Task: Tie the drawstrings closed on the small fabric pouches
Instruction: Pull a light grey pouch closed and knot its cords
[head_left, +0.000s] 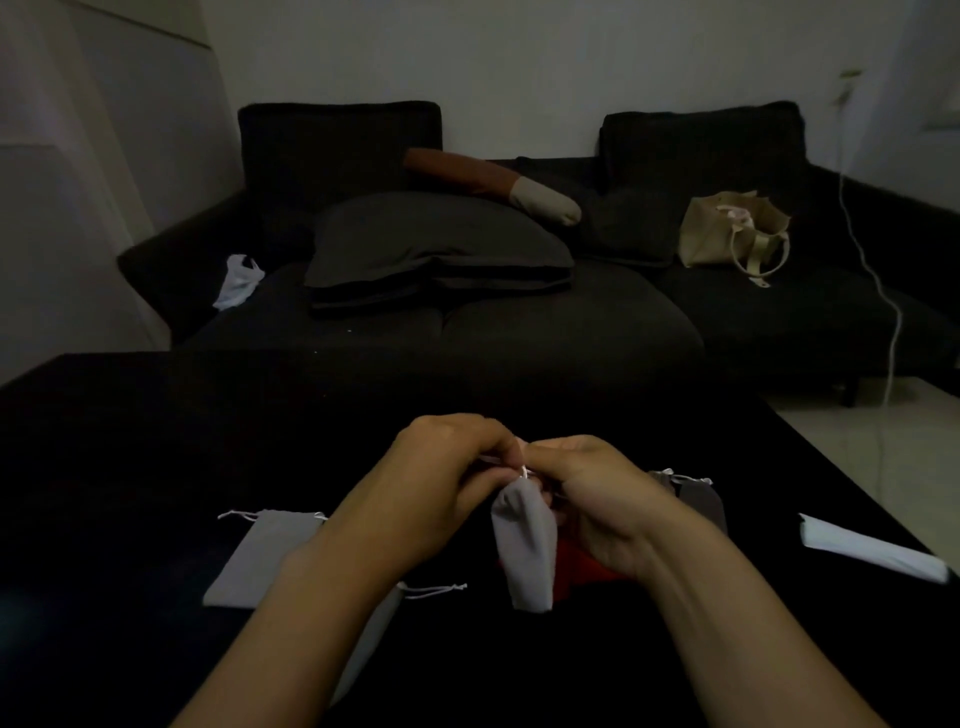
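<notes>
A small grey fabric pouch (524, 545) hangs in the air between my hands, its gathered top up. My left hand (441, 488) and my right hand (597, 499) both pinch the white drawstring at its neck, fingers curled close together. On the black table lies a grey pouch (260, 558) with white strings at the left. Another light pouch (371, 639) is partly hidden under my left forearm. A darker grey pouch (696, 499) lies behind my right hand. Something red (582, 566) shows under my right wrist.
The black table (130, 441) fills the foreground. A white folded item (872, 548) lies near its right edge. Behind stands a dark sofa (519, 322) with cushions, a beige tote bag (727, 234) and a white plastic bag (239, 280). A white cable (883, 291) hangs at the right.
</notes>
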